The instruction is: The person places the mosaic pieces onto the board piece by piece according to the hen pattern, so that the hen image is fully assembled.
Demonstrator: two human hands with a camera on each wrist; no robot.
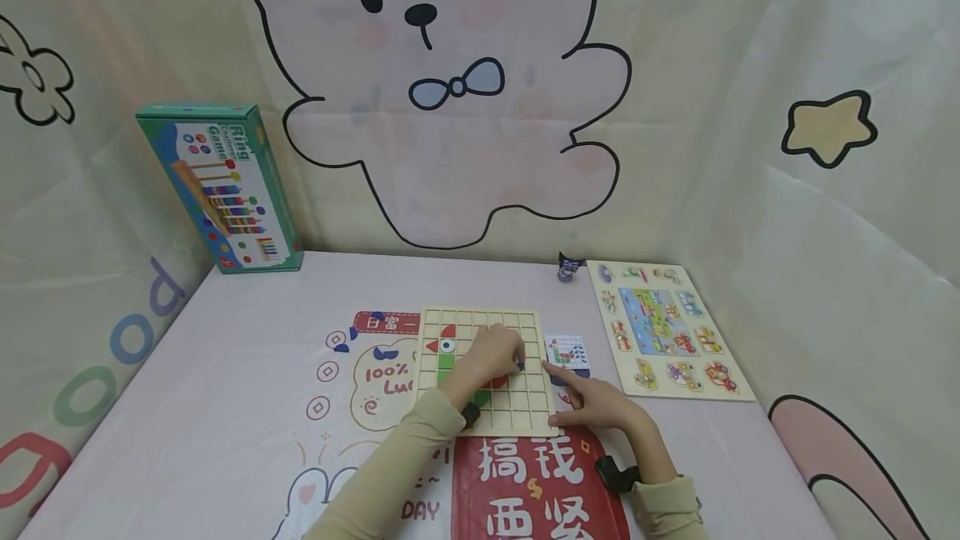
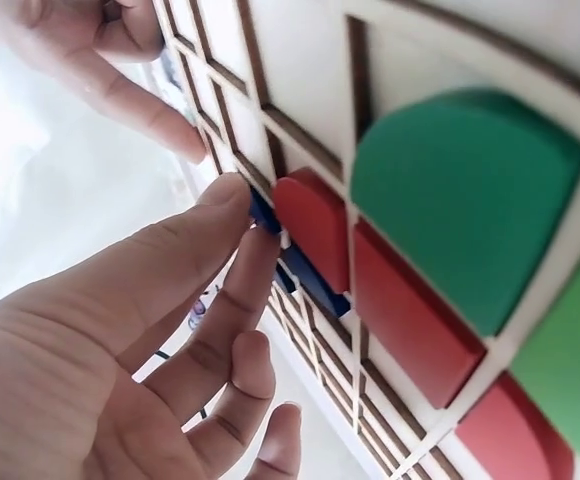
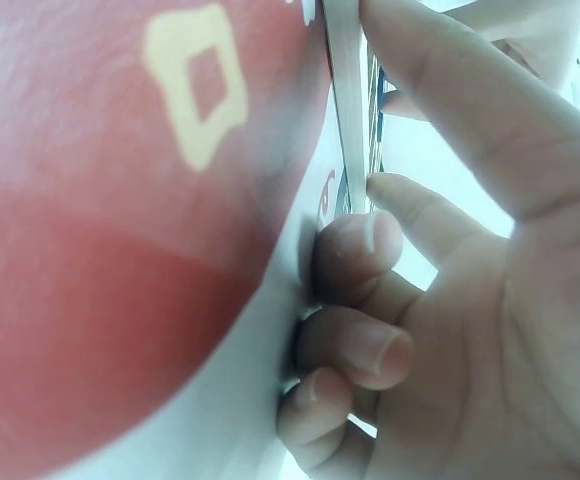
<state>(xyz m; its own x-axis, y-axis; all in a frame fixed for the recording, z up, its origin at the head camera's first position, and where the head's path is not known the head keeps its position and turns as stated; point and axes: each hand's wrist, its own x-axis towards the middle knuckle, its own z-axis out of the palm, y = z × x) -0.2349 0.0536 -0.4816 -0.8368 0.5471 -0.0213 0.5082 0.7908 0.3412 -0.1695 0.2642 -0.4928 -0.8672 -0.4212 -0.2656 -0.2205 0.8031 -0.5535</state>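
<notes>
A wooden grid board (image 1: 525,415) lies on the table, with red, green and blue pieces in its cells. My left hand (image 1: 491,354) reaches over it, and its thumb and forefinger pinch a small blue piece (image 2: 262,208) at the grid. Close by in the left wrist view are a red rounded piece (image 2: 315,222), another blue piece (image 2: 315,282) and a large green piece (image 2: 465,200). At the board's right side, my right hand (image 1: 596,402) touches the edge with thumb and forefinger extended; its other fingers (image 3: 355,350) bend loosely beside the board.
Right of the board lies a small pattern card (image 1: 567,351). Farther right is a picture puzzle board (image 1: 611,332), with a small dark figurine (image 1: 567,267) behind. A green toy box (image 1: 232,190) stands at the back left. Loose blue pieces (image 1: 353,332) lie left of the board.
</notes>
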